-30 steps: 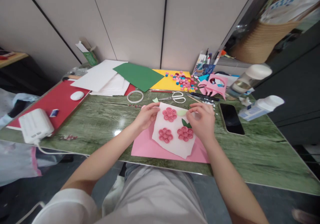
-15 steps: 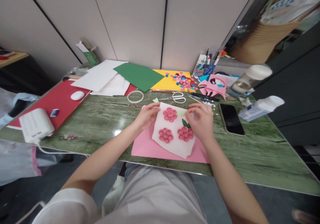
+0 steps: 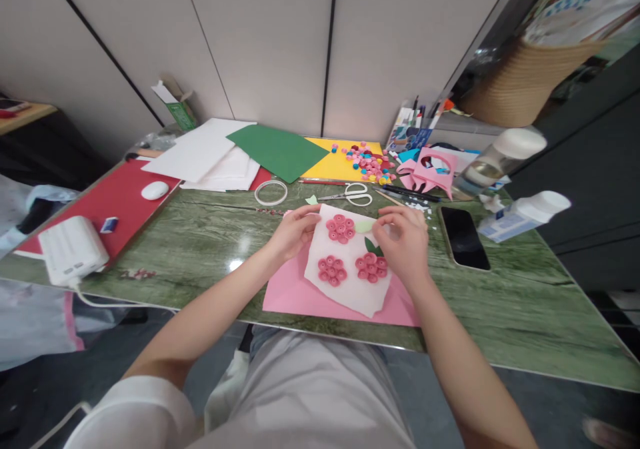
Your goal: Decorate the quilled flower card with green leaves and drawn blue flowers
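At your far left, a white, rounded plastic mouse (image 3: pixel 155 191) rests on a flat red sheet (image 3: pixel 113 199). Your left hand (image 3: pixel 295 232) holds the upper left edge of a white, uneven-edged paper piece (image 3: pixel 350 290), which lies over a pink rectangular sheet (image 3: pixel 290 292) and bears three pink paper flowers (image 3: pixel 332 271). Your right hand (image 3: pixel 403 242) narrows, thumb and forefinger pinching the right end of a pale green paper leaf (image 3: pixel 363 226) beside the top flower. Farther right lies a black-screened phone (image 3: pixel 465 237).
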### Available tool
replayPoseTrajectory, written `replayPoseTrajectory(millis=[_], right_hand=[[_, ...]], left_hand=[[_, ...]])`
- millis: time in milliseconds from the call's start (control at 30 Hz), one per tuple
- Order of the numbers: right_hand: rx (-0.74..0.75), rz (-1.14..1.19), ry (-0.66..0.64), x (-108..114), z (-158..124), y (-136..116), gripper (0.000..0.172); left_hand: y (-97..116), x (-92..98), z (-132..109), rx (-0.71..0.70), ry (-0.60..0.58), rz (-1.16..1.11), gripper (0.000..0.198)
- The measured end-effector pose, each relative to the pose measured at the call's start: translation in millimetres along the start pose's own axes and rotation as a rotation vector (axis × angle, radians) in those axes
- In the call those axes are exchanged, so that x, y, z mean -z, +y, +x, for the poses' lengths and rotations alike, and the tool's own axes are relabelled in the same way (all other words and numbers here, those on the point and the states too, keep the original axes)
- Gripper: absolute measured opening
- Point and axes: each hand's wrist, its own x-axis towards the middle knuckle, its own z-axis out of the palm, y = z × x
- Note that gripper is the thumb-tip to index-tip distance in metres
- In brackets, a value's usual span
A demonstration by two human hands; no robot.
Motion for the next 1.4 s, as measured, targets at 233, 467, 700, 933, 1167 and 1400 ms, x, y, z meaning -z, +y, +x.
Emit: replayPoseTrajectory(millis=[233, 467, 700, 933, 1167, 1400], right_hand=[[0.007, -0.007, 0.015, -0.1, -0.5, -0.9, 0.010], [0.000, -0.005, 0.000, -1.5, 0.1, 1.0, 0.009], [0.006, -0.004, -0.014, -1.8, 0.4, 1.1, 0.010], [0.012, -0.016, -0.041, -2.4, 0.5, 2.9, 0.009], [0.013, -0.016, -0.051, -3.4, 0.6, 3.5, 0.010], [0.017, -0.029, -0.059, -4.3, 0.5, 5.2, 0.010]], left_hand=[[0.2, -0.6, -0.7, -0.004, -0.001, 0.001, 0.027], [0.2, 0.4, 0.0, -0.003, -0.004, 0.004, 0.028], [-0.3, 0.3, -0.4, -0.007, -0.004, 0.007, 0.028], [0.6, -0.5, -0.5, 0.004, -0.003, 0.002, 0.026], [-0.6, 0.7, 0.2, 0.001, -0.006, 0.003, 0.028], [-0.7, 1.5, 0.6, 0.008, 0.000, -0.003, 0.026]])
